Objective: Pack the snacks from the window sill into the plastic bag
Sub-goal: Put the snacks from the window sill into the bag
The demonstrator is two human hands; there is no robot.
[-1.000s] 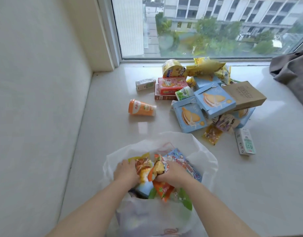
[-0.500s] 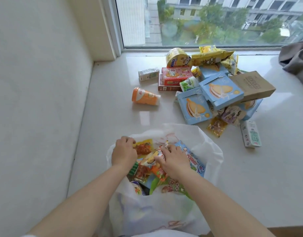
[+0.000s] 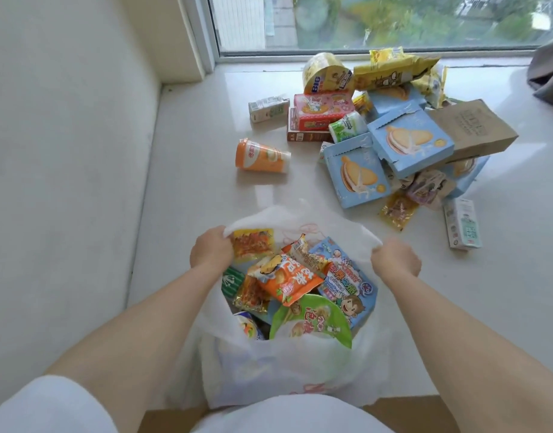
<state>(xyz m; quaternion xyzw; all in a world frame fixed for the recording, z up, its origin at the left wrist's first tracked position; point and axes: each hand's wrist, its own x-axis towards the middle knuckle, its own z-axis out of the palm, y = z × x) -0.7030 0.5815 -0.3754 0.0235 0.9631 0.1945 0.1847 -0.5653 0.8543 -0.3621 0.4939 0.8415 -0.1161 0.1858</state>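
Observation:
A white plastic bag [image 3: 287, 370] stands open at the near edge of the window sill [image 3: 190, 189]. My left hand [image 3: 211, 250] grips its left rim and my right hand [image 3: 395, 259] grips its right rim, holding the mouth wide. Inside lie several snack packets, among them an orange packet [image 3: 287, 279], a blue packet [image 3: 347, 285] and a green-lidded bowl [image 3: 312, 318]. Beyond the bag a pile of snacks rests on the sill: blue biscuit boxes [image 3: 409, 139], a red box [image 3: 322, 110], a yellow tub [image 3: 326, 73] and an orange cup [image 3: 261, 156] on its side.
A brown carton [image 3: 472, 126] lies atop the pile and a small white-green carton [image 3: 462, 223] lies to the right of the bag. A wall [image 3: 65, 151] bounds the left side, the window [image 3: 378, 23] the far side. Grey cloth [image 3: 550, 73] sits at the far right.
Both hands have come out of the bag's contents and moved apart to its rim, pulling the mouth open. The camera has tilted further down.

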